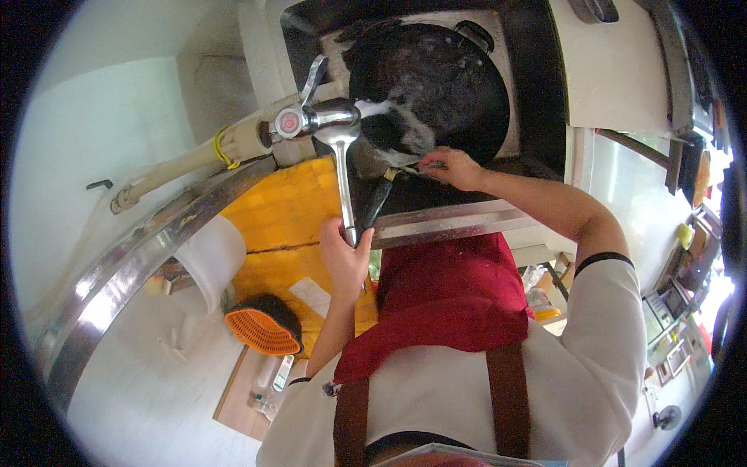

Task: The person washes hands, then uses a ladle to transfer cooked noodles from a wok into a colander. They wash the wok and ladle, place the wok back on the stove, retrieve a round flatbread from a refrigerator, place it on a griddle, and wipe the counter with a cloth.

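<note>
A large round black pan [449, 87] lies in the dark sink [537, 93]. From the chrome faucet [338, 119], water runs over the pan near its handle joint. My left hand [344, 254] is closed around the black handle [378, 201] of the pan, beside the faucet's long downward spout or lever. At the near edge of the pan, my right hand [449, 168] has its fingers pinched on something small by the handle joint, partly hidden by water and fingers; what it is cannot be told.
The sink's metal front rim [443, 225] runs before me. To the left are a yellow wooden board [280, 204], a white bucket [216, 257] and an orange and black basket [262, 327]. A pale pipe [187, 166] with a yellow tie leads to the faucet.
</note>
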The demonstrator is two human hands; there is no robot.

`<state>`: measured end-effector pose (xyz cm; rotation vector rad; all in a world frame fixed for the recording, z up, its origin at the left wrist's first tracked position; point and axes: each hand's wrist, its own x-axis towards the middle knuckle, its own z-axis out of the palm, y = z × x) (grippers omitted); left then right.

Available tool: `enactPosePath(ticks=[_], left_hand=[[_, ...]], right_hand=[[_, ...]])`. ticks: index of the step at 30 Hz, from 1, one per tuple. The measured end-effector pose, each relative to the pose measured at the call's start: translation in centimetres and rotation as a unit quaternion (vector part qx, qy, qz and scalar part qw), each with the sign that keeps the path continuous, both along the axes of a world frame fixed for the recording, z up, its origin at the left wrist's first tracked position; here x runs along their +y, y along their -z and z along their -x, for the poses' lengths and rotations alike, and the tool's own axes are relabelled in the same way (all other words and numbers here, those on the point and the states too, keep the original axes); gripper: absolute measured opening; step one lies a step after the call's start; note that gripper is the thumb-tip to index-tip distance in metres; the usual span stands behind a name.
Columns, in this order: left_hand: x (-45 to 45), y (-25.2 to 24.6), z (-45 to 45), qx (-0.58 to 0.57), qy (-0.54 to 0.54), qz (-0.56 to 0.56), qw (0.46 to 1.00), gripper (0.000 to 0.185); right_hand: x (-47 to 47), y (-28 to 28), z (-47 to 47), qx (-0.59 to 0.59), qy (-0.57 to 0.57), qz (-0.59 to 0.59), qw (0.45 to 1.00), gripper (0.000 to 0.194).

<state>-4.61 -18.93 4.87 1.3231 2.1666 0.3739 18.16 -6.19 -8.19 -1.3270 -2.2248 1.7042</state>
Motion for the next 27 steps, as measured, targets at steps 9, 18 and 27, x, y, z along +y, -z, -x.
enactPosePath(ticks=[9, 18, 27], left_hand=[[-1.0, 0.7, 0.2, -0.015, -0.019, 0.029, 0.999, 0.042], [-1.4, 0.1, -0.5, -0.053, -0.079, 0.058, 0.994, 0.039], [-0.8, -0.1, -0.5, -0.039, -0.046, 0.034, 0.998, 0.040]], right_hand=[[3.3, 5.9, 10.2, 0.110, 0.129, -0.183, 0.968, 0.046], [12.5, 6.4, 1.4, -0.291, 0.045, -0.136, 0.946, 0.053], [2.1, 10.4, 7.5, 0.197, -0.018, -0.037, 0.980, 0.062]])
